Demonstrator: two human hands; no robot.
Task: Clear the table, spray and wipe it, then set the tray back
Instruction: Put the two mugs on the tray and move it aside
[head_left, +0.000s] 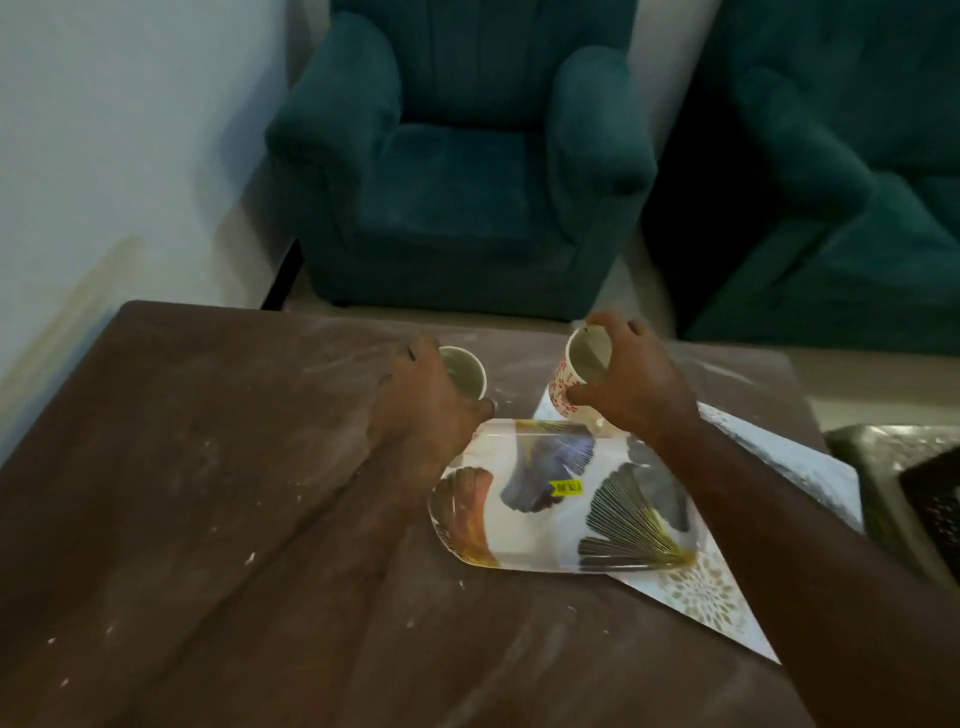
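Left hand (426, 397): curled round a pale cup (464, 371) from the side, thumb towards the tray, fingers wrapped over the far wall of the cup.
Pale cup: just past the tray's far left corner, mouth up and facing the camera; whether its base rests on the table or is lifted I cannot tell.
Right hand (631, 387): grips a patterned mug (579, 374), thumb on the near side low down, fingers over the rim and the far side.
Patterned mug: white with small red marks, tilted so its mouth leans towards the left hand; its base is at the tray's far edge, and contact with the tray cannot be made out.
Tray (535, 540): rounded rectangle with large fan-shaped leaves in blue, grey, orange and gold; lies flat on the table between the two forearms, nothing standing on its middle.
Sticker (569, 487): small and yellow, near the centre of the tray.
Mat (711, 592): white sheet with a gold flower print, lying under the tray and sticking out past its right and near sides.
Table (208, 493): dark brown, streaked with pale dust and specks, stretching left of and nearer than the tray.
Armchair (462, 171): teal, beyond the tray, past the table's far edge.
Sofa (857, 218): teal too, beyond and to the right of the tray.
Wall (104, 130): pale, well left of the tray.
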